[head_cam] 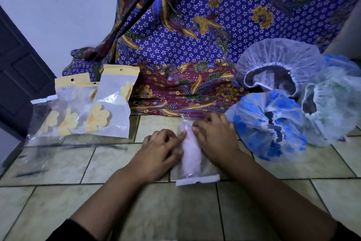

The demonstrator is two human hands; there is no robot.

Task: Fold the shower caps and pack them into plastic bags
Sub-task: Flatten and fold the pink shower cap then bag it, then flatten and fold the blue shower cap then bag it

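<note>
pale green floor tiles (109, 162) carry the work, with a purple batik cloth (195, 35) draped behind. between the two hands lies a clear plastic bag (207, 169) with a pink shower cap (190, 154) rolled narrow inside it. its long axis runs away from the person, leaning slightly left at the far end; the white header strip (197, 180) is the near end, and the far end points at the cloth. left hand (162, 150) sits on the bag's left edge, right hand (213, 136) on its right edge, fingers bent, tips touching the film; whether they pinch it or only press it flat i cannot tell. film and cap are likely light, limp and slick, so the roll would tend to spring open and slide; best held at the stiffer header strip, or pressed along its length to push air out. loose caps (269, 123) lie at the right, flower-printed bags (109, 108) at the left
</note>
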